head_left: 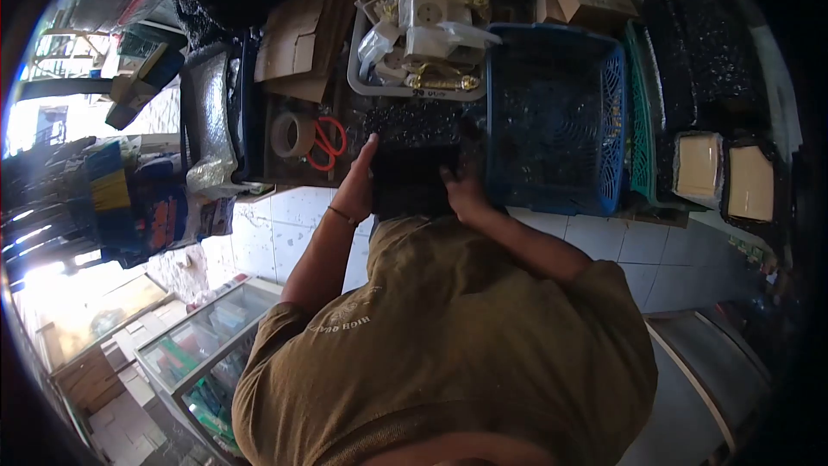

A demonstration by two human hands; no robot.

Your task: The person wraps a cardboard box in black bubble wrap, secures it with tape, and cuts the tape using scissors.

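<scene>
Above counter (345,112), left hand (355,190) and right hand (466,197) fingers (450,178) clasp black box (414,179).

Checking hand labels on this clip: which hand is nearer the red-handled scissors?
Left. The left hand holds the black tray's left edge, fingertips just beside the red-handled scissors. The right hand holds the tray's far side, next to the blue basket.

counter (285,171) | tape roll (293,134) | red scissors (329,143) | blue basket (556,121) | grey tray (358,78)
</scene>
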